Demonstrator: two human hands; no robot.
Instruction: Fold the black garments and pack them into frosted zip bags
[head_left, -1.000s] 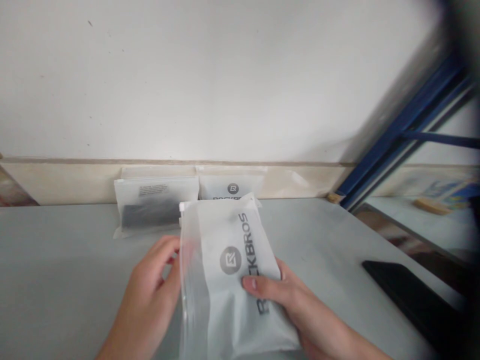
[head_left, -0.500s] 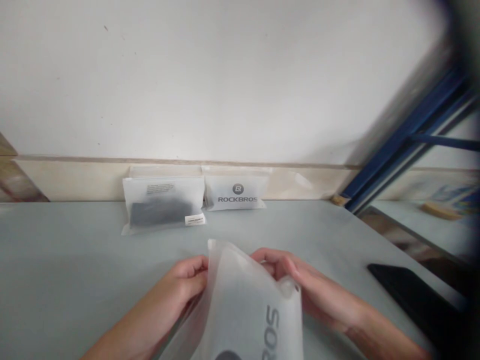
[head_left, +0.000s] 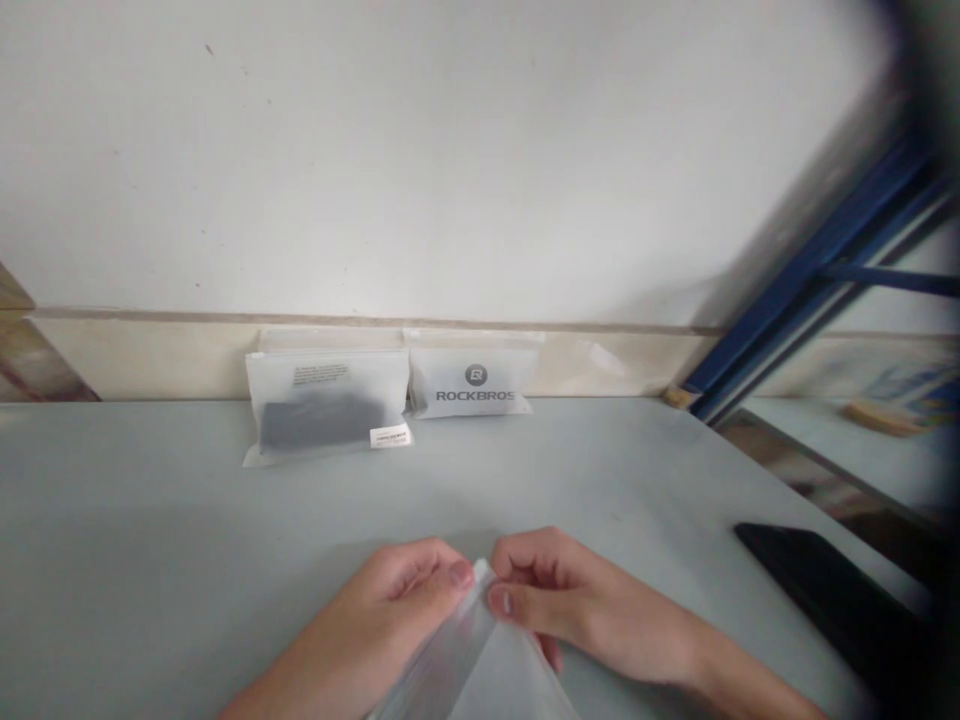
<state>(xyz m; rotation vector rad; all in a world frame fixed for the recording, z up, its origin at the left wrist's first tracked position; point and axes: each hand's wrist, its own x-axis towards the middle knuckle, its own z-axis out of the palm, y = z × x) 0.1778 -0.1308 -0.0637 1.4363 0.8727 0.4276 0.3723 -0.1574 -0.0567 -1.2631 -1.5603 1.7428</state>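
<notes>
Both hands pinch the top corner of a translucent frosted bag (head_left: 495,670) at the bottom centre. My left hand (head_left: 409,605) grips its left side, thumb on top. Close beside it, my right hand (head_left: 551,600) has thumb and curled fingers closed on the corner's right side. The bag's lower part runs out of the frame, and no print shows on the visible part. Farther back, a frosted bag with a dark item inside and a white label (head_left: 326,410) leans by the wall, next to a ROCKBROS bag (head_left: 474,378).
A black flat object (head_left: 825,590) lies on the grey table (head_left: 172,530) at the right. Blue metal framing (head_left: 810,265) rises along the table's right edge, with a small brown block (head_left: 679,398) at its foot. Behind the table is a white wall (head_left: 420,160).
The held bag has turned and dropped lower, so its print is out of sight. My hands have come together at its corner, the left moving right and the right moving slightly left.
</notes>
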